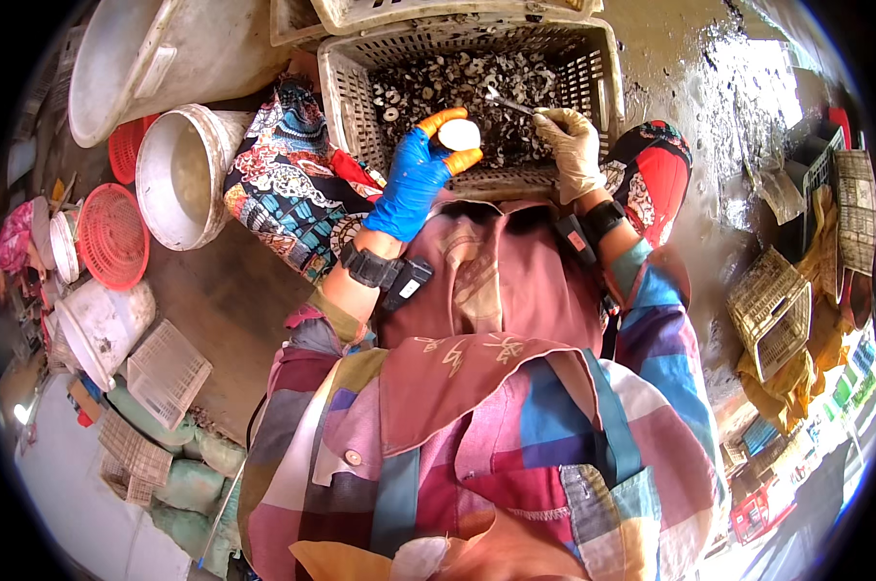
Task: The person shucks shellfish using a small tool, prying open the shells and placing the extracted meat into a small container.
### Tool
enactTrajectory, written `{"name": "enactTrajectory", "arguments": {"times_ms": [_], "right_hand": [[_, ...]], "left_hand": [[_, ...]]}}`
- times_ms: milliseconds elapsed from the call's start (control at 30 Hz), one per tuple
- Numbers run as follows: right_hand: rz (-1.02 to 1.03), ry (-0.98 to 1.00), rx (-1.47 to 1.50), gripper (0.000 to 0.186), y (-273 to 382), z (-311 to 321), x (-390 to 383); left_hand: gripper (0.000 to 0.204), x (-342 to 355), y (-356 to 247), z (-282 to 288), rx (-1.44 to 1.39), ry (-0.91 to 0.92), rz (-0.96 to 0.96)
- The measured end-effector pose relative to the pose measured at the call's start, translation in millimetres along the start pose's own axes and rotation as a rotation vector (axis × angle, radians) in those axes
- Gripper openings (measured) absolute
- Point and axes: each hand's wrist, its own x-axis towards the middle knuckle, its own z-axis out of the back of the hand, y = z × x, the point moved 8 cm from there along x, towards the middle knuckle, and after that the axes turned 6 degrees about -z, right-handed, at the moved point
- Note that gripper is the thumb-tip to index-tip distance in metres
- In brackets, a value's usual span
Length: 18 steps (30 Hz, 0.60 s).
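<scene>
My left hand (pixel 423 169) wears a blue glove with orange finger covers. Its fingers and thumb curl round a pale, round scallop shell (pixel 458 135), holding it over the near side of a plastic crate (pixel 333 92). In a cream glove, my right hand (pixel 571 150) pinches a small thin shucking knife (pixel 511 104), whose pale tip points left and away from me. The knife is apart from the shell. Below both hands, the crate holds a heap of dark and whitish wet scraps (pixel 438 82).
More crates (pixel 457 12) stand beyond this one. To my left are a large pale tub (pixel 118 63), a white bucket (pixel 181 179) and a red round basket (pixel 114 235). An openwork crate (pixel 769 312) lies at the right. The floor (pixel 665 58) looks wet.
</scene>
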Motion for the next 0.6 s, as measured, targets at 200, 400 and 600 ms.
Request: {"name": "enactTrajectory", "arguments": {"times_ms": [200,400,600], "right_hand": [[0.127,0.231,0.122,0.015,53,-63,-49],[-0.008,0.07,-0.03,0.012,13,-17,-17],[0.051,0.283,0.02,0.014,35,-58,-34]], "left_hand": [[0.039,4,28,2,-0.52,0.0,0.202],[0.033,-2,22,5,-0.483,-0.089,0.188],[0.019,3,31,10,-0.542,-0.024,0.261]]}}
